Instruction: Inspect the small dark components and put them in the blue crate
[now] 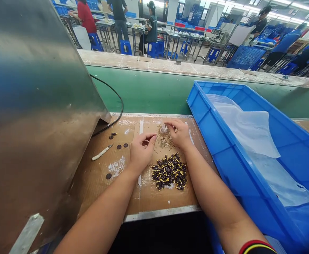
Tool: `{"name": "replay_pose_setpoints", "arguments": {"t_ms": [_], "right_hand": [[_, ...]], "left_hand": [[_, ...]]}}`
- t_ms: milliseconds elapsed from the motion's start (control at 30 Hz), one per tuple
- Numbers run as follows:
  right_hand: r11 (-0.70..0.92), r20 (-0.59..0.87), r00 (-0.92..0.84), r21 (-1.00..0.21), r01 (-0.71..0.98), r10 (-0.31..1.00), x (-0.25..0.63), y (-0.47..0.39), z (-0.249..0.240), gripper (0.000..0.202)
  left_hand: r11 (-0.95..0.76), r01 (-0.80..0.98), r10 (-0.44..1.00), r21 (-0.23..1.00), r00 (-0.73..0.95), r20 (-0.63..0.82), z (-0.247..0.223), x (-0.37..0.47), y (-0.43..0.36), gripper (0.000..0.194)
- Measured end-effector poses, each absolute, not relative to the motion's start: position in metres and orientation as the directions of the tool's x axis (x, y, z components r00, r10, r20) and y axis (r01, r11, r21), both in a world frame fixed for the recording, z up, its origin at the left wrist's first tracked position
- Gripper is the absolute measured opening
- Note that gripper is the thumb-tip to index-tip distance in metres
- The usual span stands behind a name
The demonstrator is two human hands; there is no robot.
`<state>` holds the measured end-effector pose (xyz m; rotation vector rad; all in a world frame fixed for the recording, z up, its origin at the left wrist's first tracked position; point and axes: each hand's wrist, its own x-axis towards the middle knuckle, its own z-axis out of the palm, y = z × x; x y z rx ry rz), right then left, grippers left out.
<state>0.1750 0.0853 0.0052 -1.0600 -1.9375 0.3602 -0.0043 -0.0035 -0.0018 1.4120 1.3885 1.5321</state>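
Observation:
My left hand (143, 148) is over the cardboard-covered bench, thumb and forefinger pinched together; whatever sits between the tips is too small to make out. Farther right, my right hand (179, 133) pinches a small dark part (166, 125) above a clear, whitish round piece (164, 129). A round patch with slots (164, 143) lies between the hands on the cardboard. Nearer to me is a heap of small dark parts with yellow ends (169, 171). Several dark round discs (119, 146) are scattered left of my left hand, close to a white-handled knife (102, 152).
A large metal housing (32, 106) rises on the left, with a black cable (121, 102) curving behind it. On the right, a blue crate (223, 141) holds translucent white sheets (252, 130). Beyond the green barrier (149, 90), several people work at tables.

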Motion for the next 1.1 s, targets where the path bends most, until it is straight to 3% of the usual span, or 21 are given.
{"name": "replay_pose_setpoints", "arguments": {"t_ms": [567,733,800,900,1000,1100], "right_hand": [[0.583,0.541,-0.26,-0.597,0.551,0.8,0.17,0.087,0.002,0.022],[0.553,0.601,-0.102,-0.639,0.535,0.793,0.17,0.081,0.007,0.018],[0.507,0.573,0.006,-0.729,0.461,0.819,0.168,0.071,0.011,0.018],[0.377,0.396,0.088,-0.909,0.177,0.914,0.163,0.048,0.018,0.021],[0.229,0.23,0.008,-0.967,-0.111,0.973,0.157,0.027,0.022,0.024],[0.126,0.148,-0.093,-0.97,-0.206,0.985,0.151,0.017,0.024,0.026]], "left_hand": [[-0.251,0.219,0.923,0.943,-0.239,0.301,0.001,-0.004,-0.005,0.021],[-0.174,0.069,0.952,0.982,-0.245,0.185,-0.003,-0.005,-0.001,0.026],[-0.125,-0.02,0.96,0.992,-0.255,0.116,-0.004,-0.005,0.001,0.029],[-0.083,-0.138,0.962,0.987,-0.269,0.043,-0.005,-0.005,0.003,0.032],[-0.066,-0.174,0.964,0.982,-0.264,0.017,-0.003,-0.003,0.003,0.032],[-0.067,-0.183,0.969,0.981,-0.247,0.02,-0.002,-0.002,0.002,0.032]]}}
